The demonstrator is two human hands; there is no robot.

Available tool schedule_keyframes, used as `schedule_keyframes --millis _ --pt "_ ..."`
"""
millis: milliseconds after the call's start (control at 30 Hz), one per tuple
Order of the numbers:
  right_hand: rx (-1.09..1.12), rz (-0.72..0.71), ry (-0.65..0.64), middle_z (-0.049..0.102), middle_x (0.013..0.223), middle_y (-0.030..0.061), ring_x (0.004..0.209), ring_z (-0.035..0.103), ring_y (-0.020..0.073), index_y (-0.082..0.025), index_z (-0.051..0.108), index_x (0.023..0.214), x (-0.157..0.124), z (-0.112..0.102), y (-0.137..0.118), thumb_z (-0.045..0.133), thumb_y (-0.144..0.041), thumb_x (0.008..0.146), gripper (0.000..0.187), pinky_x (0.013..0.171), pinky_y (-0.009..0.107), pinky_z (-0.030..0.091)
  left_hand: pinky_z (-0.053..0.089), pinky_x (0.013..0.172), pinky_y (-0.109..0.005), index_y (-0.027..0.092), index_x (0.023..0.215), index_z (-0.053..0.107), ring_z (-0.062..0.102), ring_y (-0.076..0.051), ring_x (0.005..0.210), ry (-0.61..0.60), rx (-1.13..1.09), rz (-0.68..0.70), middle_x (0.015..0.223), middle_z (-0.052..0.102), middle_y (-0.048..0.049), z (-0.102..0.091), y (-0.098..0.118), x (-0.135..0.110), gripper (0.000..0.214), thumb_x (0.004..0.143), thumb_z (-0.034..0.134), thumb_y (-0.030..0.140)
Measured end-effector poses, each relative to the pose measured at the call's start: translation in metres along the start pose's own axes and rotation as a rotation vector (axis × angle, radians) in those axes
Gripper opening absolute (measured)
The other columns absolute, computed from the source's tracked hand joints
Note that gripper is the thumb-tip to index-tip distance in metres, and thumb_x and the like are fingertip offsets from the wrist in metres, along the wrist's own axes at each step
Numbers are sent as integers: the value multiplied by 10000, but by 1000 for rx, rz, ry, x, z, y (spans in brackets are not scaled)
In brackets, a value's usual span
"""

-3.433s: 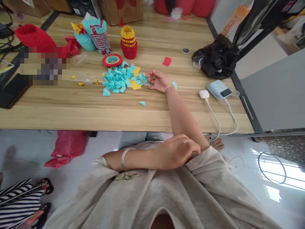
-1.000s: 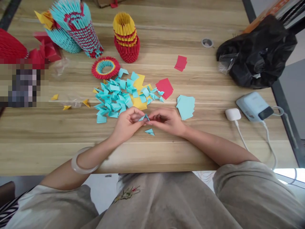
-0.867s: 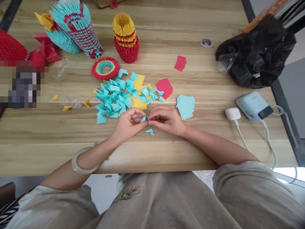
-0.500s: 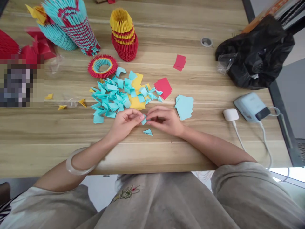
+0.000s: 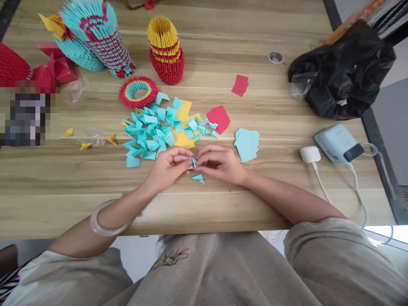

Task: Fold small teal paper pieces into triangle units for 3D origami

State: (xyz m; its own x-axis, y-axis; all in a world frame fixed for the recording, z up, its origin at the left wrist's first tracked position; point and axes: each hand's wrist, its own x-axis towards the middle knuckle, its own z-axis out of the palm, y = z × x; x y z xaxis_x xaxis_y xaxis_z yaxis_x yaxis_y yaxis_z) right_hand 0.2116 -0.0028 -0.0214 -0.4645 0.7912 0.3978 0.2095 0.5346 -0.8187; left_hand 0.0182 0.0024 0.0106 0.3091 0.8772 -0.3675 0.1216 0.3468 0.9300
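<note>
Between my two hands is a small blue paper piece, folded and partly covered by fingertips. My left hand pinches its left side with thumb and fingers. On the other side, the fingertips of my right hand are closed on it too. A folded blue paper triangle lies on the wood just below the hands. Above my left hand spreads a heap of folded blue paper pieces, partly over yellow paper sheets. A stack of flat blue paper is right of my right hand.
Red paper sheets lie behind the hands. A red ring of folded paper, a yellow-and-red paper vase and a blue-and-red paper model stand farther back. At right are a black plastic bag and a light-blue charger with cables.
The blue paper piece between my fingertips has turned and now shows a pointed, folded shape. Both hands keep nearly the same place; the whole view has shifted slightly.
</note>
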Motion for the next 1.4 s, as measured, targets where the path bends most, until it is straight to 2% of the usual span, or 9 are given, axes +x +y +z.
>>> schedule_keyframes --millis 167,433,667,767,967,1167,1300,1400 --pt "10 22 -15 647 907 64 744 619 69 -127 698 833 0 0 2 662 -273 852 151 646 177 527 579 577 -271 153 870 677 682 -182 678 -21 79 28 744 713 -34 -2 1 1 438 636 807 499" --pt "33 41 -48 655 892 60 750 599 63 -128 679 858 1 -2 1 601 -212 881 117 625 164 489 539 524 -219 160 778 681 624 -129 555 24 96 59 648 694 -16 0 1 -2 408 596 843 488" --pt "67 183 -43 669 822 40 676 569 49 -120 665 908 2 0 -1 655 -342 857 227 633 162 487 499 519 -196 147 778 675 596 -109 540 31 149 146 625 675 -13 0 -1 -5 313 671 788 420" --pt "63 201 -70 665 808 35 670 561 49 -119 658 918 3 -1 -1 658 -375 854 264 630 163 478 496 527 -209 159 785 688 599 -117 546 43 182 168 649 681 -13 -1 -2 -6 285 685 779 410" --pt "43 184 -76 656 805 29 670 558 47 -118 639 925 3 -1 -2 630 -336 873 224 613 153 459 530 575 -235 172 824 710 631 -135 584 68 192 187 705 703 -21 -1 -4 -6 273 703 776 407" --pt "-8 134 -99 657 777 14 647 535 39 -122 641 925 2 0 1 592 -256 894 146 589 147 420 595 644 -266 163 830 712 690 -171 661 45 133 104 759 728 -40 0 -5 -3 390 609 840 458" --pt "-31 48 -69 671 799 16 661 544 36 -118 655 943 0 1 2 575 -193 895 119 599 141 425 589 623 -245 159 818 713 695 -162 634 41 128 75 741 737 -41 -1 -6 -2 352 606 843 409" --pt "-26 42 -67 666 805 11 673 548 37 -126 648 932 0 1 1 562 -153 889 100 604 140 425 564 590 -226 168 793 706 687 -156 602 47 151 92 694 734 -34 -2 -7 -2 312 607 843 378"
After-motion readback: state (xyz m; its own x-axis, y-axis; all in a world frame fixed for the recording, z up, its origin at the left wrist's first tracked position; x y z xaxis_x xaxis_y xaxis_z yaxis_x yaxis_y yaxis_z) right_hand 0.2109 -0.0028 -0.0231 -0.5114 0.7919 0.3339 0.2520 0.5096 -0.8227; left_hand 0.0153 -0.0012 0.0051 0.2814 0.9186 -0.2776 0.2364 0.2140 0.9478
